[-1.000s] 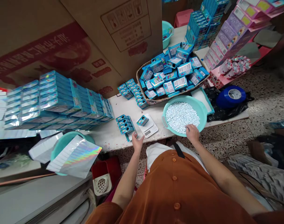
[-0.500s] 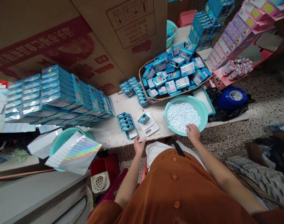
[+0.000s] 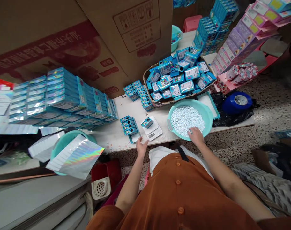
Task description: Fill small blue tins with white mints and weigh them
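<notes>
My left hand (image 3: 141, 147) is at the table's front edge, fingers apart and holding nothing, just below the white scale (image 3: 154, 132). On the scale rests one small blue box (image 3: 147, 122). Left of it, several blue boxes (image 3: 129, 127) stand in a row in a shallow tray (image 3: 135, 138). My right hand (image 3: 195, 135) reaches over the near rim of a mint-green basin (image 3: 207, 118), its fingers bent together at the small white pellets (image 3: 186, 118). Whether pellets are between those fingertips is too small to tell.
An open carton (image 3: 157, 103) heaped with blue boxes stands behind the basin. Stacked blue boxes (image 3: 64, 95) rise at the left, before large cardboard cartons (image 3: 136, 38). A second basin (image 3: 56, 148) holds silvery sheets. Blue tape (image 3: 236, 102) lies on black plastic at right.
My right hand has shifted slightly left along the pellets near the basin's front rim. My left hand has moved very little, and the box is still on the scale.
</notes>
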Action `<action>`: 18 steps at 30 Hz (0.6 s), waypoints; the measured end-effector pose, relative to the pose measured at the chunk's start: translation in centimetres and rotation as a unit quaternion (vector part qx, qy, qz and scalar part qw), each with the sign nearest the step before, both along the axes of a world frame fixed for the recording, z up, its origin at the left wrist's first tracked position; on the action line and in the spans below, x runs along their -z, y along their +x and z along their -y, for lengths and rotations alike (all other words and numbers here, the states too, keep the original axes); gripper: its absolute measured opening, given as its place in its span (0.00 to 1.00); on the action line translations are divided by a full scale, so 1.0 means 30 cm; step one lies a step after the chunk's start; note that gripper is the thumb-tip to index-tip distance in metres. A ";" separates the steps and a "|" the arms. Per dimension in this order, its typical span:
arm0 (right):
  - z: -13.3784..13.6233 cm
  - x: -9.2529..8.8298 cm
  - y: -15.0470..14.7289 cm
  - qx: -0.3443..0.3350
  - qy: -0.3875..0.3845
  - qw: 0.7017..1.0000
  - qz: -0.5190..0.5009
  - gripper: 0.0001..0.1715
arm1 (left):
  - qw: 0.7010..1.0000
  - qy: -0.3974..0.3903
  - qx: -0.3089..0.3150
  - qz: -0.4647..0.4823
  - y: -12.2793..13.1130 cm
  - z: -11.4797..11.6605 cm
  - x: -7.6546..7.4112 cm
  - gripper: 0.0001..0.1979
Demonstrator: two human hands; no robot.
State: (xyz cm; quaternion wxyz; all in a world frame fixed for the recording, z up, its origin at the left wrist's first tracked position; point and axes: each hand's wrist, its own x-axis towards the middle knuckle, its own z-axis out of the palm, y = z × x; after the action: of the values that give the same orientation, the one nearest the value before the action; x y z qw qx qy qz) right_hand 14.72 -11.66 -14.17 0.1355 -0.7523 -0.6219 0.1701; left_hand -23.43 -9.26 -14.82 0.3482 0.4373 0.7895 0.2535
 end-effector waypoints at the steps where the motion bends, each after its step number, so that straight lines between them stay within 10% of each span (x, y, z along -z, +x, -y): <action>1: -0.019 0.004 -0.004 -0.006 -0.012 1.000 -0.007 0.16 | 1.000 -0.001 0.003 0.002 0.001 -0.001 0.000 0.25; 18: -0.144 0.037 -0.022 0.109 -0.029 0.986 -0.126 0.13 | 0.999 0.042 0.024 0.003 -0.055 0.021 -0.051 0.21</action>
State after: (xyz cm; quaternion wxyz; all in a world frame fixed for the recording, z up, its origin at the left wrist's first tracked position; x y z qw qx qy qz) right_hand 14.07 -7.33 -15.28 0.2082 -0.7919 -0.5089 0.2657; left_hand -25.07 -9.88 -13.29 0.3377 0.4695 0.7665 0.2793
